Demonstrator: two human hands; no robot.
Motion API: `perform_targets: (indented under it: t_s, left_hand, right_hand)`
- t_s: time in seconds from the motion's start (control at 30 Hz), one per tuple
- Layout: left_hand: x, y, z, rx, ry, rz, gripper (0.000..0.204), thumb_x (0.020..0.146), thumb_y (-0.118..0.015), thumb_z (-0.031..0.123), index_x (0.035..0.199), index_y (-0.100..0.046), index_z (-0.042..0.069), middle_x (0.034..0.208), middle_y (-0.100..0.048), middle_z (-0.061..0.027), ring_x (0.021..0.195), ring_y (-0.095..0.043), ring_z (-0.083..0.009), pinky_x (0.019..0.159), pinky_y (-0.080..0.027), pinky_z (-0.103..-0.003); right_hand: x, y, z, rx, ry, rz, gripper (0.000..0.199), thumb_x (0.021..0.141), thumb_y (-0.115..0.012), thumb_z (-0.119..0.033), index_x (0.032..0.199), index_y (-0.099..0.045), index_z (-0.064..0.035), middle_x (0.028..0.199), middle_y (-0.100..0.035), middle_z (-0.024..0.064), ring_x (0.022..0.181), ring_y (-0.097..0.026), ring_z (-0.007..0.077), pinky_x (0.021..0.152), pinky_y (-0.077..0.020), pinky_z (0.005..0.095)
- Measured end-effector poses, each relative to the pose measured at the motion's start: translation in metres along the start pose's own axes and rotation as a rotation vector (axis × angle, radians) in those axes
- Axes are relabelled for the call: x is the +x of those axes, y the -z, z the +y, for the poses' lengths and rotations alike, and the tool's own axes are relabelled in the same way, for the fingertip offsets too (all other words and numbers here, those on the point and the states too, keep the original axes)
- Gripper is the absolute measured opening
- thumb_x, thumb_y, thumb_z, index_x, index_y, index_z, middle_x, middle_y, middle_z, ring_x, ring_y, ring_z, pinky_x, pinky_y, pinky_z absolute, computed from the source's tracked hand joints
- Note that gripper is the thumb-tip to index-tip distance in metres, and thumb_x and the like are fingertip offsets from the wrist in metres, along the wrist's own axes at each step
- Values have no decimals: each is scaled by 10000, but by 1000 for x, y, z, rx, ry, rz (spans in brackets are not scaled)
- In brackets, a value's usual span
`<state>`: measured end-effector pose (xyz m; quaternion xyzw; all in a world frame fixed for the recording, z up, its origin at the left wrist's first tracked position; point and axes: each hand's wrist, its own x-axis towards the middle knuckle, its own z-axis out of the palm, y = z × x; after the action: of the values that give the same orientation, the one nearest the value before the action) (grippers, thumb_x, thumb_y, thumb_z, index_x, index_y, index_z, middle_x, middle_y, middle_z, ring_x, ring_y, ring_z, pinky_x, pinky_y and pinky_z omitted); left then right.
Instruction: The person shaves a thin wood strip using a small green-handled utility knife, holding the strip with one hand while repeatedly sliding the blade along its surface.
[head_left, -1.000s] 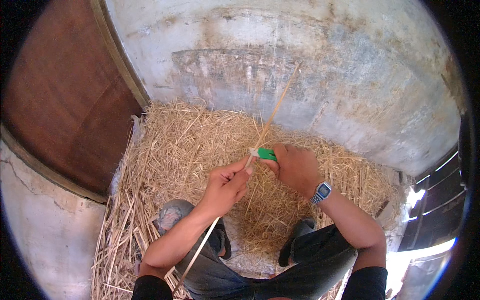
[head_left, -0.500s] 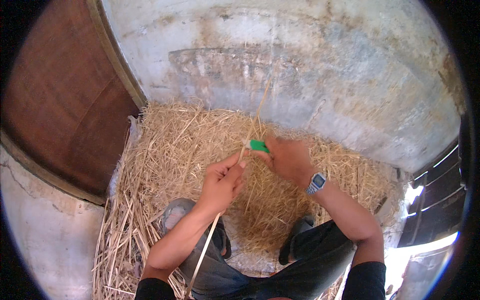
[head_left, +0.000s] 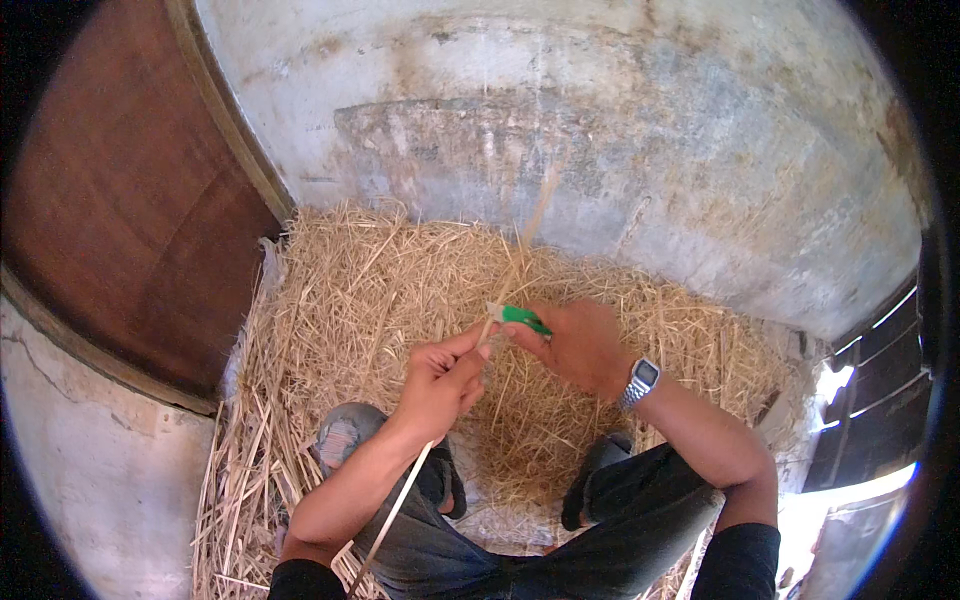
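My left hand pinches a long pale straw stalk that runs from below my forearm up past both hands toward the wall. My right hand grips a small green-handled cutter whose tip meets the stalk just above my left thumb. A silver wristwatch is on my right wrist. Both hands hover over a heap of loose straw. My knees, in grey trousers, and my dark sandals are below the hands.
Straw covers the floor against a stained grey plaster wall. A brown wooden door stands at the left. A dark slatted opening with bright light is at the right.
Both hands have shifted slightly upward and left with the stalk and cutter; the stalk's upper end now leans more upright against the wall.
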<state>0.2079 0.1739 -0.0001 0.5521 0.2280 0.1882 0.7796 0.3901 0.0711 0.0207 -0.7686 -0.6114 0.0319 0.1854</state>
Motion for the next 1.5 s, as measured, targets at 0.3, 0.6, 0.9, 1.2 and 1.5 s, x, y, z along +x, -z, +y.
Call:
perform_targets:
  t_s: [0.3,0.6,0.9,1.2,1.5]
  left_hand:
    - [-35,-12,-22,1,88,-165,365,1009,-517,125,1361,-539,32,584,-351,84,438,-294,-24,406,-229,-227]
    - [-14,-5,-9,-125,117,-154,374,1023,-496,141,1377,-514,21,561,-253,92,442,-194,-26,419,-204,-220]
    - [-11,-2,-11,-112,89,-149,358,1023,-505,148,1364,-536,43,569,-260,86,443,-205,-30,416,-205,-224]
    - [-29,5,-14,-41,145,-264,356,1020,-501,125,1357,-531,12,548,-283,77,433,-227,-27,421,-193,-230]
    - [-20,15,-14,-155,135,-304,357,1039,-451,159,1344,-511,-17,531,-278,76,418,-211,-33,421,-204,-220]
  right_hand:
    - [13,76,188,-77,-493,765,553,991,-484,-477,775,-635,8,562,-549,164,540,-566,264,535,-441,443]
    - [-5,38,96,178,-262,506,530,998,-459,-494,952,-657,-5,631,-592,197,559,-571,322,555,-435,445]
    - [-23,13,5,38,-49,-46,399,939,-560,-476,880,-663,-95,617,-605,167,570,-614,378,515,-467,472]
    - [-7,60,147,27,-557,430,581,977,-469,-531,842,-637,9,571,-563,166,573,-582,315,570,-478,417]
    - [-19,40,89,508,-270,499,436,983,-551,-431,931,-626,-5,584,-453,14,556,-410,94,525,-383,311]
